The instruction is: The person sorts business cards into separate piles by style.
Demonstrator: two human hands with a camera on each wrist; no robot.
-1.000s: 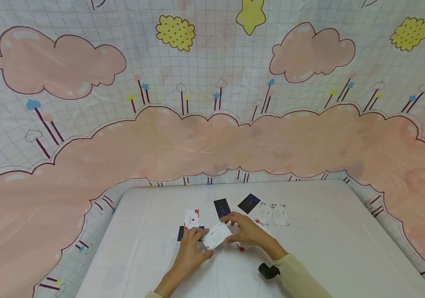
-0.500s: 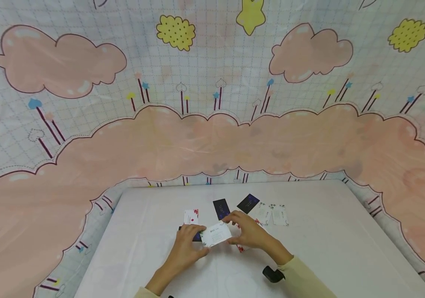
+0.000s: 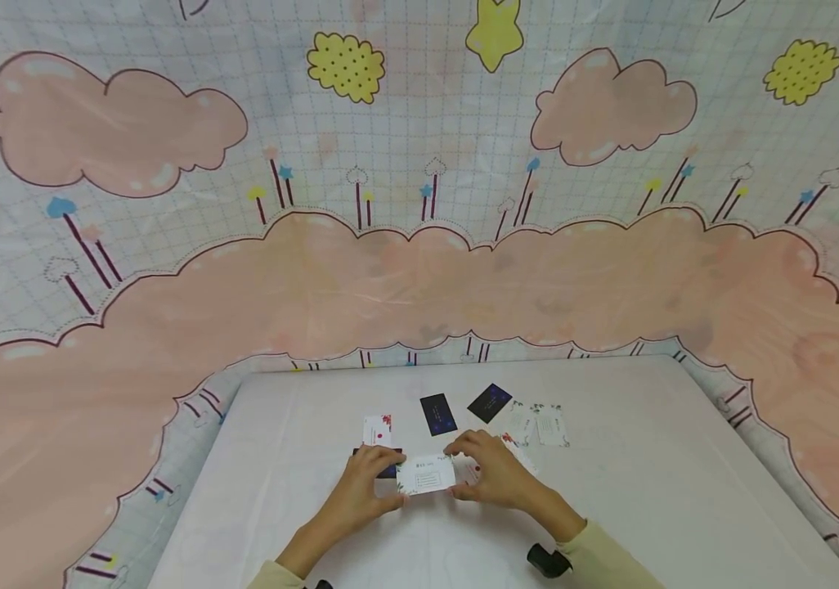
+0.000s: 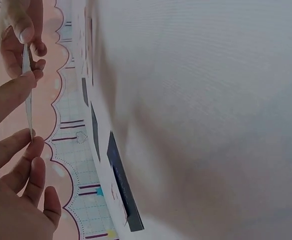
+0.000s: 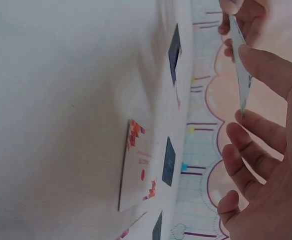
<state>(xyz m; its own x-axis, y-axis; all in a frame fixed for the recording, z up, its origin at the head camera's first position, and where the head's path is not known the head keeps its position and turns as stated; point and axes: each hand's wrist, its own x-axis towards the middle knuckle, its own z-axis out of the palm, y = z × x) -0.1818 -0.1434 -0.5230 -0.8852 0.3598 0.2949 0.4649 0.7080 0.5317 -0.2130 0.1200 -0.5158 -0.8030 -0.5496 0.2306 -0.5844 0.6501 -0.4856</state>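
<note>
A white business card [image 3: 426, 474] with dark print and green leaf corners is held up between both hands over the table. My left hand [image 3: 357, 484] pinches its left end between thumb and fingertips. At the right end, my right hand [image 3: 496, 472] pinches it the same way. The card [image 4: 28, 100] appears nearly edge-on in the left wrist view, raised off the tabletop. Behind the left fingers lies a dark blue card [image 3: 388, 472], partly hidden. A white card with red corner patterns [image 5: 138, 170] lies below the right hand.
Two dark cards [image 3: 438, 414] lie farther back on the white table [image 3: 302, 425]. White leaf-patterned cards [image 3: 553, 425] lie at the back right, and a red-flowered card [image 3: 377, 429] behind the left hand. Black wrist bands [image 3: 548, 561] show near the sleeves. A patterned cloth [image 3: 419, 294] hangs behind.
The held card has turned from a slant to nearly level, its print facing the head camera more squarely. My right hand has come down slightly, and the left has shifted left. Both hands still hold it.
</note>
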